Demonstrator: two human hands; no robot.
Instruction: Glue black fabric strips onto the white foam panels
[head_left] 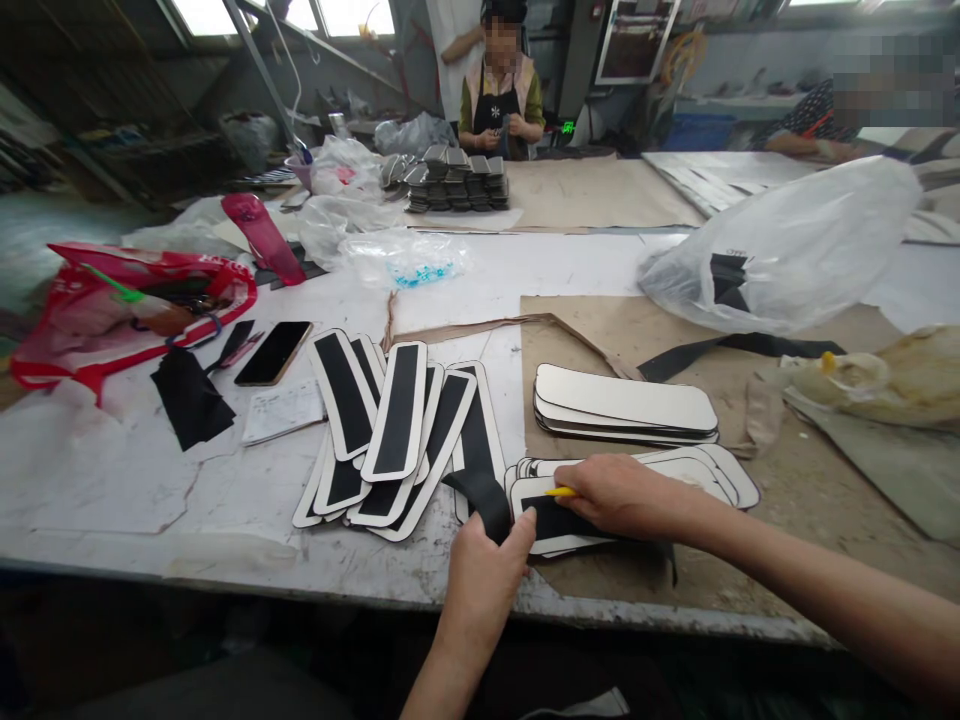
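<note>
My left hand (491,560) is closed on a black strip (484,492), whose loose end curls up and to the left above the thumb. The left thumb reaches the near corner of a white rounded panel (523,498). On this panel lies a black band (555,518), partly hidden under my right hand (611,490). That hand is closed around a yellow pointed tool (559,492), only its tip showing. More white panels (701,470) lie stacked beneath and behind the right hand. To the left, several white panels with black bands (394,410) overlap in a loose pile.
Behind my right hand sits a stack of plain white panels (626,395). A phone (274,353), a notepad (281,410), black pieces (191,400) and a red bag (142,310) are at left. A clear plastic bag (787,245) stands back right. A person (501,95) works across the table.
</note>
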